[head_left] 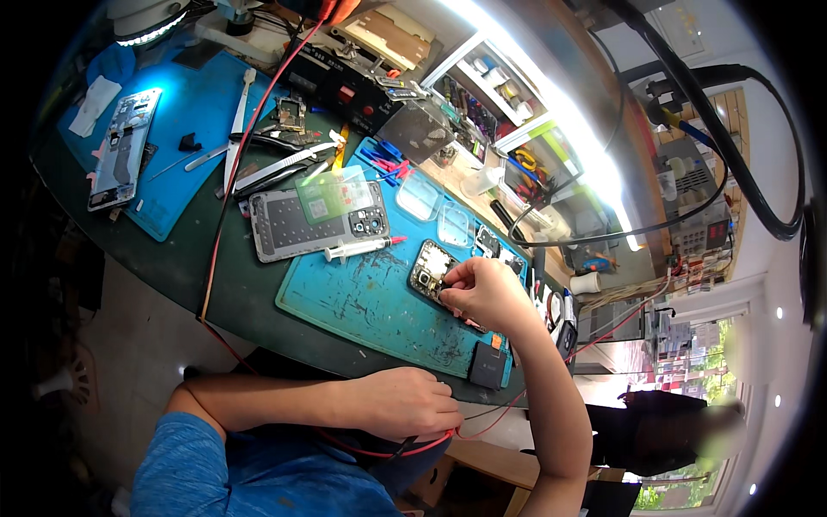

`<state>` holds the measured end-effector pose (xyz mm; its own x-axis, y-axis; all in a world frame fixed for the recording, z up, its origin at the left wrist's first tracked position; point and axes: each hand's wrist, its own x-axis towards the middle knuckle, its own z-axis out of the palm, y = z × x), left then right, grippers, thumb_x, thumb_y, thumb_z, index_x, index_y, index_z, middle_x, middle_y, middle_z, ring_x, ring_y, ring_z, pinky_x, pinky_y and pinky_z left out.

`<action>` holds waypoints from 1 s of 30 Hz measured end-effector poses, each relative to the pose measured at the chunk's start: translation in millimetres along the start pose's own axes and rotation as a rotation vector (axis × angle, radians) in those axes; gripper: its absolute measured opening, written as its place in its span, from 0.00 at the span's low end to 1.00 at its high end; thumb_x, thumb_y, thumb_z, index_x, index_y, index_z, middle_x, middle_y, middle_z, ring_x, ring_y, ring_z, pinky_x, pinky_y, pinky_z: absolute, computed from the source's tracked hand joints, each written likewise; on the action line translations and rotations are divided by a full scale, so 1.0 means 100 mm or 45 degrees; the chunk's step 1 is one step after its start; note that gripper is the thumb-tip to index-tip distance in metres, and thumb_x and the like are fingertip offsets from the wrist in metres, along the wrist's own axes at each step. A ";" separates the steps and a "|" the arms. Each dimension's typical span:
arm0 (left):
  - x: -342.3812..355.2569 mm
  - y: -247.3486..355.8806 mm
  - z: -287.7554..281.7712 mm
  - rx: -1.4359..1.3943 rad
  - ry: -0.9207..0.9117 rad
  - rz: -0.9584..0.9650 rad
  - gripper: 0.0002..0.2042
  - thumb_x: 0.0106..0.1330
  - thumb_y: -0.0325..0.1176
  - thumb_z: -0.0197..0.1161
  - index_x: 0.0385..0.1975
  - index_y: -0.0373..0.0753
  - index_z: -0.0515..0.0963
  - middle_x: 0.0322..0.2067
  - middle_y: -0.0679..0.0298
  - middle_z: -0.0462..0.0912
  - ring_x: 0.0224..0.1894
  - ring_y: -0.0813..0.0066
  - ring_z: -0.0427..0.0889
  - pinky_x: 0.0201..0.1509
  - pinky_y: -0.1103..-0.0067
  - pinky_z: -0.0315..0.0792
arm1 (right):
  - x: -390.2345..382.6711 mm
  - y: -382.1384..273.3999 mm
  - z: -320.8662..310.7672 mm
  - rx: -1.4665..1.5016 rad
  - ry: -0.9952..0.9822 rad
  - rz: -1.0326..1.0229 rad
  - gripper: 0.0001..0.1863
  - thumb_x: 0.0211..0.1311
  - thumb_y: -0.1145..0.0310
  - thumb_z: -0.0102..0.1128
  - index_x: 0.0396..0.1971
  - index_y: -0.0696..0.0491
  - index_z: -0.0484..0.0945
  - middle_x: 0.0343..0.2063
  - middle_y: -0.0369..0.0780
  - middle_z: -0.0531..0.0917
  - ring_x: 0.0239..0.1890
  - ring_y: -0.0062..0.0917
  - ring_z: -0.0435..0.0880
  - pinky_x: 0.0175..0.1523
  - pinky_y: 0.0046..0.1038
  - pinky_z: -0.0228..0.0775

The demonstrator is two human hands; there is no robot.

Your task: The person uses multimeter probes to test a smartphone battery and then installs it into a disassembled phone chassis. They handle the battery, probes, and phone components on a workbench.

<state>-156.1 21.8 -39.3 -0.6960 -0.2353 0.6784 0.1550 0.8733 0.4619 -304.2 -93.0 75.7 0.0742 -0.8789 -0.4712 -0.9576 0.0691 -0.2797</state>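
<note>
An opened phone (431,269) with its inner parts bare lies on the blue work mat (345,302). Over its right side is my right hand (484,291), thumb and fingers pinched together; what they hold, if anything, is hidden. My left hand (403,405) rests low before the bench's front edge, its fingers curled closed. A red cable (379,450) and a dark lead run just under those fingers, but the grip itself is too hidden to make out. Left of the phone lie a syringe (357,250) with a red tip and a grey phone back housing (293,226).
Clear plastic boxes (419,196) stand behind the phone. Pliers (276,142) and tweezers lie farther left, near another phone frame (125,155) under a lamp. A black square box (488,364) sits at the mat's right corner. The red cable hangs across the bench's left part.
</note>
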 end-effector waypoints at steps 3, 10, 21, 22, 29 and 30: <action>-0.01 -0.01 0.00 0.006 0.006 -0.001 0.14 0.68 0.36 0.61 0.50 0.38 0.82 0.39 0.67 0.84 0.42 0.70 0.83 0.44 0.74 0.78 | 0.07 0.04 -0.06 0.124 -0.103 0.068 0.15 0.61 0.69 0.75 0.44 0.61 0.86 0.35 0.42 0.91 0.31 0.24 0.92 0.39 0.28 0.84; -0.01 -0.01 0.00 0.006 -0.016 -0.026 0.15 0.67 0.35 0.61 0.51 0.37 0.82 0.39 0.66 0.84 0.42 0.68 0.84 0.45 0.73 0.79 | 0.06 0.17 -0.08 0.401 -0.114 -0.002 0.15 0.63 0.69 0.74 0.45 0.62 0.86 0.34 0.43 0.91 0.30 0.20 0.90 0.38 0.25 0.82; 0.02 0.01 -0.08 -0.035 0.030 -0.056 0.16 0.64 0.34 0.63 0.51 0.38 0.81 0.41 0.65 0.83 0.43 0.67 0.83 0.46 0.72 0.78 | -0.44 0.55 0.15 -0.092 0.432 -0.546 0.15 0.61 0.63 0.78 0.43 0.54 0.86 0.43 0.39 0.85 0.45 0.31 0.84 0.45 0.32 0.78; 0.03 0.02 -0.08 -0.032 0.082 -0.058 0.16 0.63 0.34 0.63 0.50 0.39 0.81 0.42 0.65 0.83 0.43 0.67 0.82 0.46 0.72 0.78 | -0.42 0.59 0.18 -0.075 0.444 -0.567 0.13 0.61 0.66 0.78 0.42 0.55 0.86 0.43 0.39 0.85 0.44 0.30 0.85 0.45 0.31 0.79; 0.09 0.21 -0.20 0.271 0.329 -0.043 0.09 0.63 0.33 0.68 0.42 0.44 0.82 0.45 0.66 0.85 0.38 0.70 0.83 0.42 0.73 0.79 | -0.40 0.75 0.39 -0.010 0.680 -0.728 0.07 0.61 0.73 0.74 0.34 0.55 0.83 0.44 0.41 0.85 0.49 0.40 0.84 0.53 0.39 0.77; 0.08 0.25 -0.23 0.157 0.346 -0.093 0.07 0.64 0.32 0.67 0.40 0.44 0.83 0.44 0.67 0.86 0.38 0.70 0.83 0.41 0.74 0.79 | -0.41 0.72 0.41 -0.065 0.743 -0.793 0.07 0.61 0.73 0.74 0.34 0.55 0.82 0.45 0.42 0.85 0.49 0.41 0.84 0.54 0.39 0.77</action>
<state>-141.4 31.4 -9.4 -0.4868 -0.3901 0.7816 0.0136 0.8913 0.4533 -365.3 -32.7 40.7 0.4493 -0.8529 0.2659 -0.8021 -0.5162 -0.3004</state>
